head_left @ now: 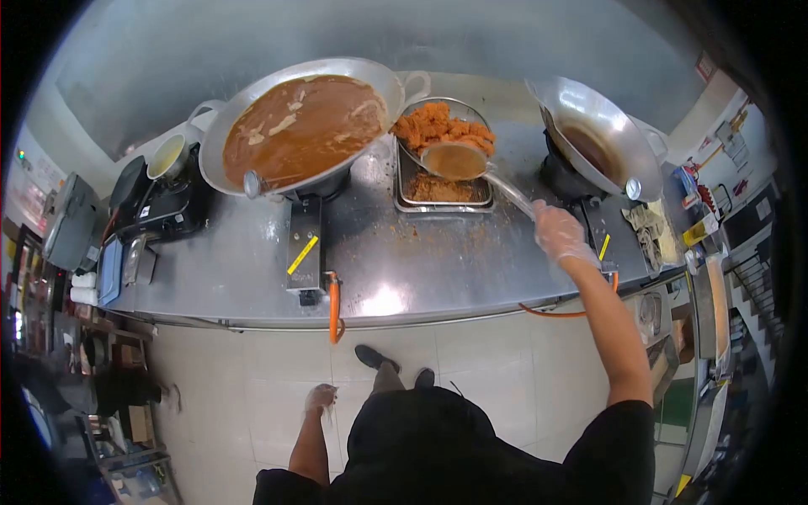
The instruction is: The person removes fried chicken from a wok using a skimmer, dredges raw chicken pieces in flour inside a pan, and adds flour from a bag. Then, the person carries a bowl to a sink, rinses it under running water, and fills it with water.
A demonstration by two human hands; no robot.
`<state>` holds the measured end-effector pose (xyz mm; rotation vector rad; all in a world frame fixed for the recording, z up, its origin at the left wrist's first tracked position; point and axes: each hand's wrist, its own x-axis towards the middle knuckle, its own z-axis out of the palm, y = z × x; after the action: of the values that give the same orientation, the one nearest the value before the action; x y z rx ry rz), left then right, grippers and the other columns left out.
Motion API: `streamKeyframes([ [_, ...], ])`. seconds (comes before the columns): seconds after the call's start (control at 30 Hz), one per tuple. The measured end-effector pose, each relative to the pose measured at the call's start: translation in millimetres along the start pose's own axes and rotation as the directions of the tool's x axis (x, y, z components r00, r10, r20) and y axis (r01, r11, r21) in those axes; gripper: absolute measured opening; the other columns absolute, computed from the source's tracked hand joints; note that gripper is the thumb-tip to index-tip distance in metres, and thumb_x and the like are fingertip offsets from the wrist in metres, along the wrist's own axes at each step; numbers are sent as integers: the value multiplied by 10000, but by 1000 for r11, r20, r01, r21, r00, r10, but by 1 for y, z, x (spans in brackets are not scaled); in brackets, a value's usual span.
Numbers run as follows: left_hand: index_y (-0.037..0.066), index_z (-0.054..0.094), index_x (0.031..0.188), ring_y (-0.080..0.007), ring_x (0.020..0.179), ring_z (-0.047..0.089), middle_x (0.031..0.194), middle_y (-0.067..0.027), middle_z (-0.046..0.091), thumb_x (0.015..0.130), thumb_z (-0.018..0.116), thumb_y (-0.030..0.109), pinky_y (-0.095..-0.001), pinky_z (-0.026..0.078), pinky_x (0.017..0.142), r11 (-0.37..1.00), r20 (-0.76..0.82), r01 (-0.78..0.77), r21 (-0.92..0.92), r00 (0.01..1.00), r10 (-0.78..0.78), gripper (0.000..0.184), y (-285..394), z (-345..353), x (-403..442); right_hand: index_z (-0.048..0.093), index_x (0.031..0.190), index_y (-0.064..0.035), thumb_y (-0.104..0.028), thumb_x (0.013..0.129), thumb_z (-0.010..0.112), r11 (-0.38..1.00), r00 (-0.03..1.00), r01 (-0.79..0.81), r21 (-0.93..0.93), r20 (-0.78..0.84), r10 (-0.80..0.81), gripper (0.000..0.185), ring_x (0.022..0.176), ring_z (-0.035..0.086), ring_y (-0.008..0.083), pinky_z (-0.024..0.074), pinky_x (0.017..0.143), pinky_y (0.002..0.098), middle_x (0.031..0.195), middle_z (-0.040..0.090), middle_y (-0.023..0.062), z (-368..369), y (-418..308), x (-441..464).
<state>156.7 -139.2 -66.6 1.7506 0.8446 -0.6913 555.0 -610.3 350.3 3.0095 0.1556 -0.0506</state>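
My right hand (560, 231), in a clear plastic glove, is closed around the handle of a ladle (507, 192). The ladle's round bowl holds brown liquid (455, 161) and sits over a metal tray (404, 204). In the tray, orange-brown fried food (442, 126) is piled in a wire strainer (465, 108) at the back, with brown crumbs (439, 190) at the front. To the left stands a large wok (212, 151) full of reddish-brown liquid (307, 126) with pale patches. My left hand (321, 397), also gloved, hangs low beside my body, its fingers loosely apart with nothing visible in them.
A second wok (623, 126) with dark liquid at its bottom rests tilted on the right burner. Burner boxes (305, 248) with an orange hose (335, 311) stand on the steel counter (396, 269). A small bowl (168, 157) and a cloth (646, 231) lie at opposite ends.
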Motion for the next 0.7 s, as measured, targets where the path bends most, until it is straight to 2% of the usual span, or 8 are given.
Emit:
streamKeyframes([
  [0.1, 3, 609, 967, -197, 694, 630, 799, -105, 641, 872, 634, 241, -323, 515, 587, 976, -19, -72, -204, 997, 69, 258, -10, 1, -4, 591, 1040, -20, -188, 934, 389, 981, 988, -154, 117, 42, 150, 284, 895, 646, 394, 510, 798, 483, 938, 663, 220, 24, -11, -3],
  [0.2, 8, 607, 968, -198, 690, 628, 801, -104, 640, 871, 634, 227, -328, 517, 582, 934, -3, -83, -348, 996, 87, 241, -19, 1, -13, 590, 1051, -11, -185, 932, 386, 980, 989, -142, 138, 58, 135, 293, 914, 642, 394, 499, 812, 495, 946, 664, 215, 31, -6, 2],
  [0.4, 19, 619, 967, -190, 711, 635, 843, -99, 651, 892, 571, 215, -319, 526, 592, 937, 10, -31, -347, 999, 37, 215, -42, 8, -27, 615, 986, 8, -171, 912, 384, 990, 1000, -22, 141, 19, 20, 302, 973, 615, 413, 482, 849, 486, 966, 649, 247, 29, 5, 14],
  [0.47, 13, 618, 991, -199, 732, 638, 876, -107, 650, 899, 542, 203, -325, 533, 605, 950, 6, -74, -304, 997, 80, 225, -50, 5, -24, 595, 1042, -8, -182, 892, 417, 976, 979, 153, 156, 111, -172, 290, 975, 606, 422, 480, 844, 469, 996, 640, 250, 26, 21, 28],
  [0.57, -22, 592, 1107, -260, 806, 656, 986, -152, 655, 905, 504, 144, -363, 559, 642, 992, 12, -119, -50, 993, 120, 276, -68, 10, -14, 604, 917, -33, -274, 886, 506, 922, 958, 198, 334, 135, -255, 262, 757, 627, 346, 494, 671, 426, 824, 635, 186, -21, 23, 29],
  [0.6, -24, 594, 1103, -260, 799, 655, 983, -154, 655, 907, 500, 142, -360, 558, 643, 976, -3, -102, -194, 995, 103, 274, -70, 9, -14, 600, 928, -36, -304, 889, 523, 899, 932, 292, 325, 112, -343, 282, 739, 617, 346, 499, 671, 415, 822, 640, 167, -41, 26, 30],
  [0.67, -28, 599, 1094, -261, 785, 654, 975, -159, 654, 911, 491, 137, -353, 557, 645, 880, -17, -71, -469, 997, 71, 270, -72, 8, -16, 579, 847, -46, -410, 910, 536, 717, 987, 39, 696, 84, -136, 371, 592, 561, 207, 482, 551, 333, 650, 555, 67, -55, 18, 39],
  [0.7, -28, 601, 1088, -260, 776, 654, 971, -158, 655, 913, 496, 144, -351, 557, 644, 917, -30, -39, -398, 999, 30, 267, -72, 9, -12, 576, 848, -46, -437, 918, 509, 678, 982, 44, 734, 93, -164, 403, 562, 526, 161, 453, 517, 309, 621, 517, 42, -69, 17, 51],
])
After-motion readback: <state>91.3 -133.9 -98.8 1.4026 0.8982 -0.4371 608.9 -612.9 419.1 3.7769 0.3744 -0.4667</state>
